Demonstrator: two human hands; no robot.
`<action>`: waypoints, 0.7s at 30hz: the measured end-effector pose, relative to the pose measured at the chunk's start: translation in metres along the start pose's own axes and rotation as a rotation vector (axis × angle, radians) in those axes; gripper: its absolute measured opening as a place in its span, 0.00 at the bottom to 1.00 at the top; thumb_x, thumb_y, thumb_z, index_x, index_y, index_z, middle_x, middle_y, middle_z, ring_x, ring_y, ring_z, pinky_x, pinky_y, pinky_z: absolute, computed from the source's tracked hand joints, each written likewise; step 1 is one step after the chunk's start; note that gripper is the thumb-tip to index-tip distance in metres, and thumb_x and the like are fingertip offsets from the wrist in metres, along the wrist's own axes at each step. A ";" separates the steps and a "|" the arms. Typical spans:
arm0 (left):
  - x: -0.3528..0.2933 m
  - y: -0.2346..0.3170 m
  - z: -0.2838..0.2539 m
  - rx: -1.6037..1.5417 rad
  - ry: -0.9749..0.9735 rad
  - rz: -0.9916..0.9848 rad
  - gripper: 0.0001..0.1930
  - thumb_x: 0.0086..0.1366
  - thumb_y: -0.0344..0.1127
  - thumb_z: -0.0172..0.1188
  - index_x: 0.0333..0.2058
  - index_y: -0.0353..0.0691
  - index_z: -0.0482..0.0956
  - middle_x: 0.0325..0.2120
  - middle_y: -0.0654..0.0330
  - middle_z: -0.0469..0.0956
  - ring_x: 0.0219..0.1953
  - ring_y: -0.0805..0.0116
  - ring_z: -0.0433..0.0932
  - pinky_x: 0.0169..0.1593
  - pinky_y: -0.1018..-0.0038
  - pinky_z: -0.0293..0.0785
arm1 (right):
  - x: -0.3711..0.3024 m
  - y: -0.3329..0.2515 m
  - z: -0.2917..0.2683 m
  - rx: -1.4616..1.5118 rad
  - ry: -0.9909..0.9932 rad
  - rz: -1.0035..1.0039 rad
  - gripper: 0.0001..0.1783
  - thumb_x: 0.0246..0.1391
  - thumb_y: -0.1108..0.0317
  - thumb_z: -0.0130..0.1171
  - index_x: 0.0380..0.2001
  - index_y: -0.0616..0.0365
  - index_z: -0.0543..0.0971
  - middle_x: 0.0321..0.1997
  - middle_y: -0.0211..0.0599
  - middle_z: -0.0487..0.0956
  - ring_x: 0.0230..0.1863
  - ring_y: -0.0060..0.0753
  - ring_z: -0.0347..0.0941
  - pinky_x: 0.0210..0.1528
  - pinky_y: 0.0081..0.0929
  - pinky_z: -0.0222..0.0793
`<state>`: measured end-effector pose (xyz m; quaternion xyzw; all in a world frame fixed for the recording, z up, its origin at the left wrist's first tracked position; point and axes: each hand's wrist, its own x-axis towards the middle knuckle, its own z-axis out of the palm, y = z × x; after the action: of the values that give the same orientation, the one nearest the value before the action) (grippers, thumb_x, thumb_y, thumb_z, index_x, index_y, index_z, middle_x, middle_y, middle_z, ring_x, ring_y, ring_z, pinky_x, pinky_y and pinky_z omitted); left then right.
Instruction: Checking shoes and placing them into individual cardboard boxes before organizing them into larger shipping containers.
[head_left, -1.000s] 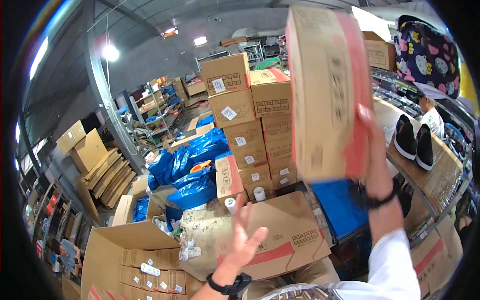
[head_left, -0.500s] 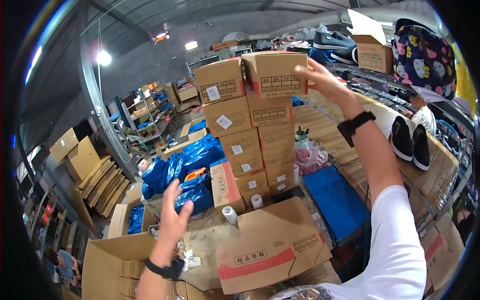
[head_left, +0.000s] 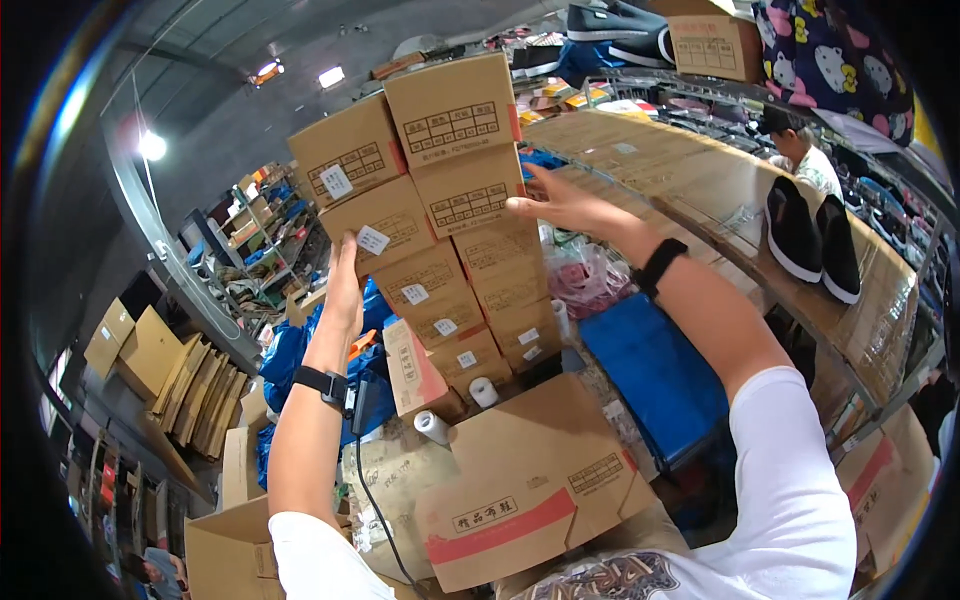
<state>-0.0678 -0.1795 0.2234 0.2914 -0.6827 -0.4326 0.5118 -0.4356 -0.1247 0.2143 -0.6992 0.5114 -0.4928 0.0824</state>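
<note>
In front of me stands a tall two-column stack of brown cardboard boxes. My left hand point(head_left: 345, 285) presses against the outer left side of the left column's second box point(head_left: 392, 222). On the other side, my right hand point(head_left: 565, 203) has its thumb at the front edge of the right column's second box point(head_left: 468, 195), fingers round its side. The two hands clasp this tier between them. Above it rest the top left box point(head_left: 350, 150), which bears a white label, and the top right box point(head_left: 450, 108). A black cable hangs beside my left forearm.
A larger flattish carton point(head_left: 535, 490) lies close to me, with white rolls point(head_left: 432, 428) behind it. Blue plastic bags point(head_left: 290, 350) sit left of the stack. At right are a blue sheet point(head_left: 655, 380) and black shoes point(head_left: 815, 240) on a bench; a person point(head_left: 800, 150) is beyond.
My left hand has moved up and in to the stack's left side. My right hand has dropped from the top right box to the one below. The view has shifted, with the stack further left.
</note>
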 end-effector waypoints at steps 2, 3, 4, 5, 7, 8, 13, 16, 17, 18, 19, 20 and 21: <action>-0.002 -0.001 0.006 -0.040 0.022 0.036 0.31 0.76 0.55 0.46 0.69 0.46 0.58 0.67 0.67 0.62 0.67 0.70 0.60 0.70 0.66 0.52 | 0.009 -0.009 -0.001 0.180 -0.296 -0.008 0.42 0.62 0.38 0.57 0.67 0.59 0.65 0.62 0.49 0.75 0.65 0.42 0.69 0.66 0.39 0.62; -0.003 0.002 0.008 -0.033 0.019 0.023 0.31 0.76 0.55 0.46 0.69 0.46 0.58 0.67 0.67 0.62 0.67 0.70 0.60 0.70 0.66 0.52 | 0.011 -0.008 -0.004 0.191 -0.297 0.002 0.42 0.62 0.38 0.57 0.67 0.59 0.65 0.62 0.49 0.75 0.65 0.42 0.69 0.66 0.39 0.62; -0.003 0.004 0.009 -0.011 0.032 0.000 0.31 0.76 0.55 0.46 0.69 0.45 0.57 0.66 0.66 0.63 0.67 0.70 0.60 0.69 0.66 0.52 | 0.015 -0.005 -0.007 0.252 -0.288 0.031 0.38 0.63 0.40 0.56 0.65 0.55 0.68 0.61 0.44 0.76 0.65 0.40 0.69 0.66 0.40 0.63; -0.004 0.007 0.010 0.011 0.046 -0.023 0.31 0.76 0.54 0.46 0.69 0.44 0.57 0.66 0.65 0.63 0.67 0.70 0.61 0.69 0.66 0.53 | 0.018 -0.003 -0.010 0.312 -0.280 0.058 0.33 0.64 0.41 0.55 0.64 0.51 0.71 0.60 0.40 0.77 0.65 0.39 0.69 0.65 0.40 0.63; -0.009 0.006 0.023 0.047 0.078 -0.024 0.30 0.76 0.53 0.47 0.69 0.43 0.57 0.66 0.64 0.63 0.67 0.69 0.60 0.69 0.66 0.54 | 0.017 0.000 -0.006 0.282 -0.305 0.120 0.37 0.63 0.38 0.55 0.65 0.51 0.69 0.60 0.41 0.76 0.66 0.38 0.68 0.64 0.44 0.66; -0.011 0.005 0.031 0.015 0.086 -0.022 0.30 0.76 0.53 0.47 0.68 0.43 0.58 0.66 0.64 0.64 0.67 0.69 0.60 0.69 0.66 0.53 | 0.015 0.006 -0.001 0.298 -0.284 0.184 0.39 0.62 0.36 0.54 0.66 0.51 0.68 0.62 0.42 0.75 0.66 0.39 0.67 0.63 0.47 0.67; -0.024 0.021 0.041 -0.072 0.065 -0.048 0.29 0.76 0.52 0.47 0.68 0.44 0.58 0.66 0.64 0.63 0.68 0.67 0.59 0.70 0.65 0.51 | 0.015 0.015 0.004 0.351 -0.250 0.180 0.44 0.59 0.31 0.54 0.68 0.49 0.65 0.67 0.41 0.70 0.68 0.44 0.65 0.60 0.52 0.71; -0.022 0.008 0.006 -0.084 0.024 -0.058 0.32 0.75 0.54 0.48 0.68 0.40 0.56 0.68 0.62 0.61 0.70 0.65 0.57 0.72 0.65 0.48 | 0.013 0.002 0.017 0.370 -0.271 0.171 0.47 0.58 0.32 0.55 0.70 0.52 0.61 0.68 0.42 0.68 0.69 0.45 0.64 0.59 0.49 0.72; -0.030 0.002 0.001 -0.009 0.070 -0.094 0.34 0.74 0.55 0.49 0.69 0.38 0.55 0.68 0.60 0.60 0.70 0.63 0.57 0.72 0.65 0.47 | 0.009 -0.002 0.020 0.367 -0.264 0.177 0.47 0.59 0.33 0.56 0.70 0.54 0.60 0.68 0.42 0.68 0.68 0.45 0.65 0.59 0.49 0.72; -0.037 -0.008 0.006 0.176 0.098 0.083 0.36 0.73 0.53 0.52 0.69 0.37 0.54 0.67 0.55 0.62 0.69 0.58 0.60 0.71 0.64 0.50 | -0.002 -0.007 0.019 0.304 -0.201 0.199 0.46 0.60 0.36 0.56 0.70 0.55 0.59 0.67 0.43 0.69 0.67 0.44 0.66 0.59 0.46 0.71; -0.052 -0.014 0.005 0.379 0.126 0.254 0.37 0.71 0.52 0.54 0.69 0.36 0.54 0.65 0.50 0.64 0.67 0.53 0.62 0.71 0.63 0.53 | -0.018 -0.012 0.025 0.251 -0.142 0.213 0.45 0.61 0.38 0.57 0.70 0.57 0.59 0.66 0.43 0.70 0.66 0.43 0.68 0.59 0.43 0.70; -0.078 -0.021 0.005 0.580 0.168 0.284 0.36 0.70 0.47 0.57 0.68 0.33 0.55 0.63 0.43 0.66 0.66 0.48 0.65 0.69 0.62 0.57 | -0.041 0.012 0.031 0.196 -0.049 0.127 0.41 0.62 0.42 0.57 0.68 0.56 0.61 0.65 0.44 0.71 0.64 0.43 0.70 0.60 0.41 0.70; -0.107 -0.024 0.016 0.650 0.088 0.289 0.33 0.68 0.43 0.59 0.66 0.33 0.61 0.61 0.41 0.68 0.64 0.46 0.67 0.67 0.62 0.61 | -0.071 0.042 0.032 0.125 0.055 0.059 0.37 0.62 0.46 0.58 0.67 0.56 0.64 0.64 0.44 0.72 0.62 0.43 0.71 0.60 0.39 0.69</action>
<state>-0.0513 -0.0960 0.1523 0.3580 -0.7960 -0.1030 0.4770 -0.4366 -0.1001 0.1294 -0.6636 0.5022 -0.5399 0.1263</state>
